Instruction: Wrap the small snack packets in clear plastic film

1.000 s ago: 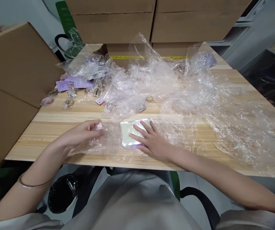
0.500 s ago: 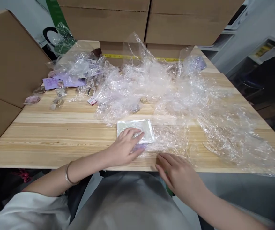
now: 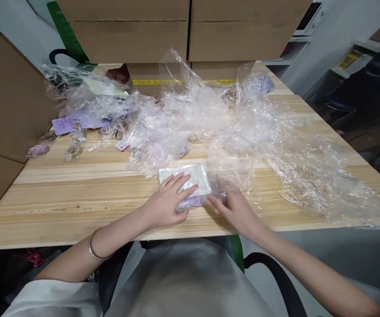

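A flat silver packet (image 3: 200,176) lies on the wooden table in front of me. My left hand (image 3: 172,198) rests on it, fingers spread, pressing it from the left. Below its near edge shows a purple packet (image 3: 190,202) in clear plastic, partly under my left hand. At the packet's right edge my right hand (image 3: 238,207) is bent around the clear plastic wrap (image 3: 217,188), thumb toward the packet. Its fingertips are blurred and partly hidden by the wrap.
Crumpled clear plastic (image 3: 196,114) is heaped across the back and right of the table. Purple packets (image 3: 66,125) and small wrapped pieces (image 3: 74,152) lie at the left. Cardboard boxes (image 3: 127,42) stand behind, and another box (image 3: 11,97) stands at the left.
My right hand has moved forward and slightly left from the table edge to the plastic beside the silver packet. That plastic is now bunched up. My left hand stays on the packet.
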`<action>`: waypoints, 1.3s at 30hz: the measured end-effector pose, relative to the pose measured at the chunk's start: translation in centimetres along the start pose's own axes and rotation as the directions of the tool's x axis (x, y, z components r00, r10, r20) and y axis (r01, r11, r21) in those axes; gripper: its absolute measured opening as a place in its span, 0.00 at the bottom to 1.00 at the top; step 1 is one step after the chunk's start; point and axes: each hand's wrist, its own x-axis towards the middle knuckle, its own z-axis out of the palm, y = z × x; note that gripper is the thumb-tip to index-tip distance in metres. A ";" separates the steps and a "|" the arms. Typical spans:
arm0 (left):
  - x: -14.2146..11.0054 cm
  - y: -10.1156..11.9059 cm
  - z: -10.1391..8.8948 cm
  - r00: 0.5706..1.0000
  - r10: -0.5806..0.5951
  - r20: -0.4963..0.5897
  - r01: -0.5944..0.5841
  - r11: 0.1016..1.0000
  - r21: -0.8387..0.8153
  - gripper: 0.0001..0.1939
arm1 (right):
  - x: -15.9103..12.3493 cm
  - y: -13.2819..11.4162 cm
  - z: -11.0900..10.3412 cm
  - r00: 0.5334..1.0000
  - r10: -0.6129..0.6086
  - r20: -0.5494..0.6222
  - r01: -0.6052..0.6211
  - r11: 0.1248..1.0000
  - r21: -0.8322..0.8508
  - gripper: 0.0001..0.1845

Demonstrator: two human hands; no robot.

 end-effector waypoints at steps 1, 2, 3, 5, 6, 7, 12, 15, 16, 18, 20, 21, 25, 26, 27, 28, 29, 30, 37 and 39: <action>-0.1 -0.1 0.0 1.000 0.009 0.003 -0.009 1.000 0.004 0.35 | 0.5 -0.2 0.2 1.000 -0.005 -0.029 0.005 1.000 0.003 0.30; -0.1 -0.2 0.0 1.000 0.019 0.005 -0.019 1.000 0.003 0.34 | 1.0 -0.4 0.6 0.998 -0.025 -0.054 0.024 1.000 -0.005 0.29; -0.2 -0.3 0.1 1.000 0.027 0.006 -0.027 1.000 -0.003 0.34 | 1.4 -0.7 1.0 0.996 -0.068 -0.065 0.067 0.998 -0.021 0.28; -0.3 -0.7 0.3 0.999 0.032 -0.002 -0.032 0.999 -0.044 0.34 | 2.0 -1.3 2.1 0.976 -0.213 -0.037 0.210 0.976 -0.062 0.27; -0.5 -0.8 0.4 0.999 0.030 -0.012 -0.031 0.997 -0.076 0.35 | 2.2 -1.6 2.7 0.961 -0.276 -0.015 0.274 0.959 -0.074 0.27; -0.7 -1.0 0.5 0.999 0.026 -0.025 -0.029 0.993 -0.112 0.36 | 2.4 -1.8 3.3 0.945 -0.326 0.015 0.326 0.942 -0.082 0.28; -2.7 -1.2 -0.3 0.973 -0.041 -0.225 0.000 0.984 -0.178 0.25 | 3.1 -2.6 4.7 0.883 -0.435 0.176 0.460 0.877 -0.138 0.44; -3.8 -1.3 -1.2 0.933 0.141 -0.332 -0.151 0.989 -0.004 0.31 | 3.4 -3.0 4.6 0.874 -0.427 0.232 0.471 0.862 -0.185 0.52; -3.9 -1.5 -1.5 0.939 0.214 -0.269 -0.210 0.977 0.046 0.35 | 3.5 -3.1 4.5 0.873 -0.421 0.247 0.471 0.859 -0.202 0.53; -4.0 -2.0 -1.7 0.963 0.259 -0.078 -0.254 0.964 0.077 0.44 | 3.7 -3.2 4.3 0.863 -0.424 0.276 0.484 0.849 -0.211 0.55; -4.1 -2.8 -1.4 0.980 0.192 0.045 -0.195 0.977 0.085 0.49 | 3.7 -3.0 4.0 0.846 -0.443 0.297 0.506 0.842 -0.184 0.57; -4.2 -3.3 -1.2 0.984 0.164 0.068 -0.170 0.981 0.089 0.47 | 3.6 -2.8 3.8 0.837 -0.456 0.303 0.517 0.840 -0.164 0.58; -5.2 -5.2 0.0 0.988 0.154 -0.017 -0.152 0.982 0.110 0.28 | 2.4 -1.3 2.8 0.802 -0.512 0.309 0.559 0.825 -0.085 0.57; -5.4 -5.5 0.2 0.986 0.161 -0.052 -0.155 0.983 0.103 0.26 | 2.1 -0.9 2.6 0.789 -0.531 0.310 0.576 0.814 -0.073 0.56; -5.5 -5.8 0.2 0.983 0.164 -0.081 -0.157 0.984 0.083 0.25 | 1.8 -0.5 2.5 0.777 -0.551 0.306 0.594 0.802 -0.066 0.56; -5.5 -5.9 0.2 0.982 0.160 -0.098 -0.156 0.987 0.049 0.24 | 1.7 -0.1 2.4 0.771 -0.566 0.292 0.608 0.791 -0.072 0.53; -5.3 -5.9 0.0 0.983 0.144 -0.112 -0.146 0.989 -0.003 0.23 | 1.6 0.2 2.5 0.772 -0.579 0.262 0.617 0.781 -0.093 0.49; -5.0 -5.7 -0.3 0.985 0.121 -0.126 -0.131 0.989 -0.072 0.21 | 1.6 0.5 2.5 0.775 -0.593 0.218 0.625 0.770 -0.128 0.42; -1.9 -2.2 -4.2 0.974 -0.160 -0.161 0.021 0.772 -0.635 0.17 | 3.4 0.4 -1.1 0.743 -0.651 -0.156 0.653 0.756 -0.045 0.19; -1.5 -1.8 -4.7 0.933 -0.316 -0.172 0.084 0.657 -0.749 0.20 | 3.5 1.3 -4.7 0.851 -0.471 -0.231 0.514 0.838 0.186 0.14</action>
